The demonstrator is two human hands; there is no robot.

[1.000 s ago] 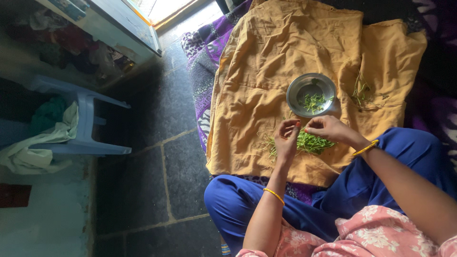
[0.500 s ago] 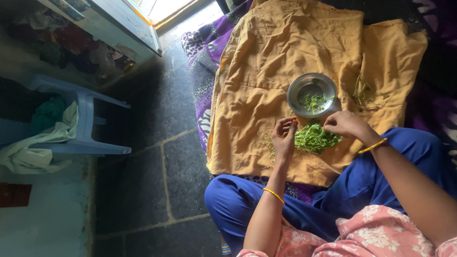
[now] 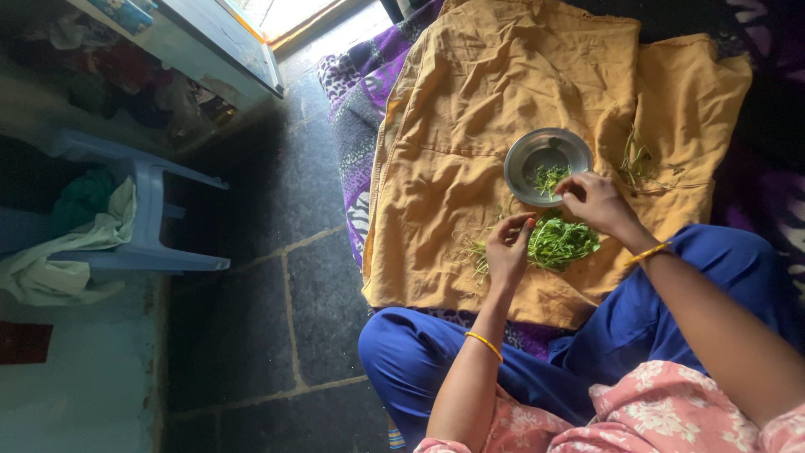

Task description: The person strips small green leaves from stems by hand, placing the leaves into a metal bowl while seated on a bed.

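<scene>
Change since earlier frame: right hand (image 3: 594, 201) has shifted from over the pile of greens up to the lower rim of the bowl; left hand (image 3: 508, 249) stays at the left edge of the pile.
Right hand: centre right of frame, fingers curled together at the bowl's near rim, pinching something small; what exactly it pinches cannot be told. Yellow bangle (image 3: 647, 252) on the wrist.
Left hand: just left of the greens, fingers bent and drawn together, thumb tip up; appears to pinch a thin stem, too small to confirm. Thin yellow bangle (image 3: 484, 345) further down the forearm.
Greens (image 3: 562, 242): loose leafy pile on the cloth, between the two hands, just below the bowl.
Bowl (image 3: 547, 165): round metal, centre right of frame, upright on the cloth, a small amount of green leaf inside.
Stems (image 3: 637, 161): scattered thin bits on the cloth right of the bowl, a few more left of the pile.
Cloth (image 3: 470, 109): mustard yellow, wrinkled, spread over a purple patterned blanket (image 3: 356, 126) on the floor.
Person: seated, blue trousers (image 3: 419, 361), pink floral top at lower right.
Floor (image 3: 277, 277): dark stone tiles, centre left.
Stool (image 3: 142, 218): pale blue plastic, left of frame, light rag (image 3: 50, 268) draped on it.
</scene>
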